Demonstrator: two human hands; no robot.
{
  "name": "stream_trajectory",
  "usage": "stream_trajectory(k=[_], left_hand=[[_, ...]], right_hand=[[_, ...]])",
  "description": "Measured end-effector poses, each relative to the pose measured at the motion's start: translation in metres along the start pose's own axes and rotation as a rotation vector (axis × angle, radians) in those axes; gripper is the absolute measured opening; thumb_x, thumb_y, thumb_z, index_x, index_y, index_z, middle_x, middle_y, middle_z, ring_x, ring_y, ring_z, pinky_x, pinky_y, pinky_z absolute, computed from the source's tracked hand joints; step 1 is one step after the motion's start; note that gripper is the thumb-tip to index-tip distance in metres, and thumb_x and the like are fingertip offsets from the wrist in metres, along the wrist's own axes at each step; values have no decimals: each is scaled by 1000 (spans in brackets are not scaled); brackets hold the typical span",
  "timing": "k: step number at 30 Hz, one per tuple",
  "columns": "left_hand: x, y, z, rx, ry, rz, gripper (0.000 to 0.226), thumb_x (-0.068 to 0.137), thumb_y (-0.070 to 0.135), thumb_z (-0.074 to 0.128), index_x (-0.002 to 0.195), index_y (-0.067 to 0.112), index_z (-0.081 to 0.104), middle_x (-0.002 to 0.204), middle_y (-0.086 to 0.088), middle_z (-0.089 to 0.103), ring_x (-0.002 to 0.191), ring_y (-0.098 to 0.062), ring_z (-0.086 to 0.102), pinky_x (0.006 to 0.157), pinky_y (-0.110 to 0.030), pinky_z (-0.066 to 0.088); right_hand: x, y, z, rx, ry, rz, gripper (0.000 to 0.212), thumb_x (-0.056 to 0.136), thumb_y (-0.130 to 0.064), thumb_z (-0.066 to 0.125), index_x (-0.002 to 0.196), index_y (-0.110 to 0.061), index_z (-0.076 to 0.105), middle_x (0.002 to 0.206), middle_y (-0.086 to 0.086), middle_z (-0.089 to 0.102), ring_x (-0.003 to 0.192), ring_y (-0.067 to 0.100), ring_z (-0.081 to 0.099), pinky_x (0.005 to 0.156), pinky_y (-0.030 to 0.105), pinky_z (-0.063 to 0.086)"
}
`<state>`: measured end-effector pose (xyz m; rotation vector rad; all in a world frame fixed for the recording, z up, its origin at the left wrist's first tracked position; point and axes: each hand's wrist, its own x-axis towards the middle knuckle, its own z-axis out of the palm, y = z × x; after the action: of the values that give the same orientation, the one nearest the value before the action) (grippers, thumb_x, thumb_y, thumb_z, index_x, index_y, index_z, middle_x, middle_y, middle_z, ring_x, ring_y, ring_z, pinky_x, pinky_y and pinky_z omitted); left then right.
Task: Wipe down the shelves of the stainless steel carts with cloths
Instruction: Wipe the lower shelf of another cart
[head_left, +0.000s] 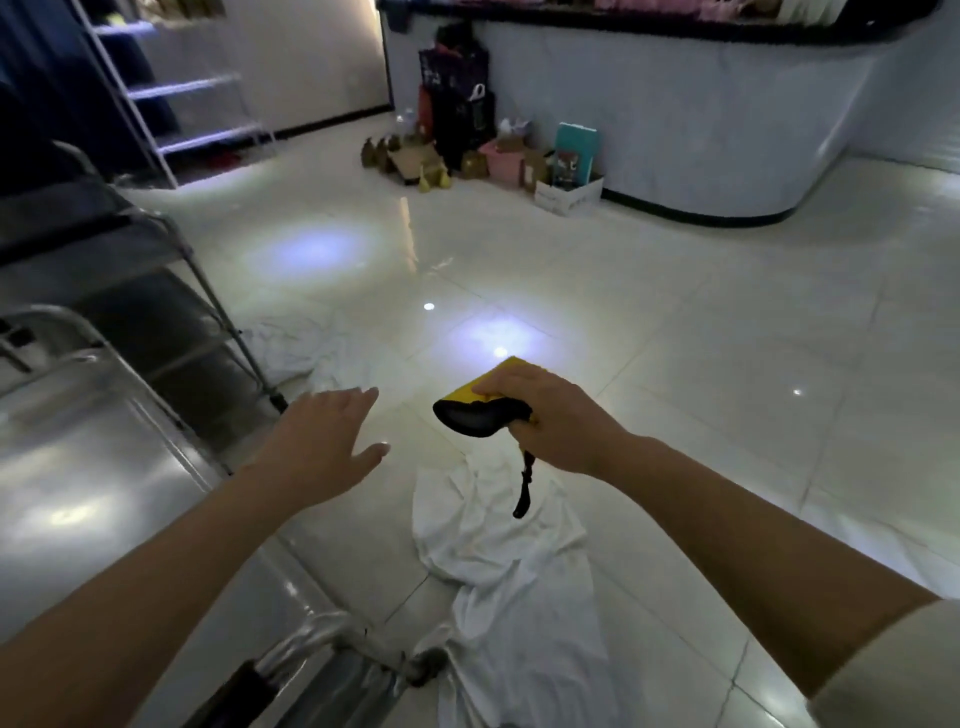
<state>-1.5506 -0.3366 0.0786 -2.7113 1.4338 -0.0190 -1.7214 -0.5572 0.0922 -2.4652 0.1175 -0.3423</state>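
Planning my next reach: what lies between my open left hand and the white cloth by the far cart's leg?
Only bare floor tile, as the head view shows, between left hand and white cloth.

The room is dim. Bluish-white glare pools on the glossy floor (623, 322), brightest at centre. Far objects look soft, and straight lines bow toward the wide-angle edges.

2 bare forearms (171, 561), pale short sleeve (893, 660)

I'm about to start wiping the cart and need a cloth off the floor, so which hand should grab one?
Left. The left hand is open and empty, hovering beside the cart with a white cloth just below. The right hand grips a yellow and black flashlight.
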Motion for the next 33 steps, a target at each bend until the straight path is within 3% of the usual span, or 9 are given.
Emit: stream_trajectory(k=[7, 12, 20, 24, 27, 30, 33], left_hand=[[75, -46, 19, -7, -60, -254, 72, 94, 57, 40, 152, 17, 23, 155, -3, 33, 139, -21, 34, 116, -40, 24], [136, -61, 25, -99, 71, -448, 60, 95, 45, 49, 149, 23, 34, 152, 0, 40, 139, -19, 36, 118, -41, 15], [182, -77, 36, -44, 28, -807, 63, 93, 47, 52, 145, 13, 41, 145, -9, 48, 135, -26, 41, 115, -47, 22], [168, -82, 50, -84, 33, -971, 65, 87, 52, 45, 131, 5, 56, 130, -16, 60, 119, -36, 55, 102, -53, 40], [153, -96, 62, -105, 18, -1097, 66, 84, 53, 45, 130, 7, 57, 128, -15, 61, 117, -37, 57, 101, -56, 40], [142, -124, 76, -108, -14, -1192, 63, 89, 49, 53, 139, 10, 48, 138, -12, 53, 126, -34, 48, 109, -56, 33], [135, -161, 89, -96, -54, -1256, 67, 90, 50, 53, 145, 13, 40, 144, -10, 47, 131, -31, 43, 110, -52, 30]], right_hand=[[132, 55, 0, 84, -120, -151, 52, 77, 8, 48, 120, -18, 61, 109, -14, 55, 101, 4, 46, 75, 10, 33], [230, 105, 4, 94, -209, -317, 52, 78, 8, 49, 121, -18, 61, 120, -8, 54, 106, 2, 41, 78, -1, 29], [361, 157, 19, 224, -347, -488, 55, 75, 9, 51, 119, -21, 63, 118, -18, 48, 105, -11, 37, 79, -4, 30], [410, 156, 53, 245, -474, -536, 55, 77, 9, 53, 121, -22, 62, 120, -17, 50, 116, 4, 45, 88, 6, 35], [444, 142, 89, 252, -562, -611, 53, 78, 8, 54, 122, -20, 61, 124, -9, 55, 120, 12, 48, 92, 22, 42], [479, 118, 128, 272, -637, -681, 53, 77, 8, 54, 121, -20, 62, 123, -9, 56, 117, 11, 50, 91, 17, 38], [513, 83, 167, 287, -694, -776, 52, 76, 11, 55, 118, -18, 63, 116, -10, 56, 109, 2, 48, 91, 3, 30]])
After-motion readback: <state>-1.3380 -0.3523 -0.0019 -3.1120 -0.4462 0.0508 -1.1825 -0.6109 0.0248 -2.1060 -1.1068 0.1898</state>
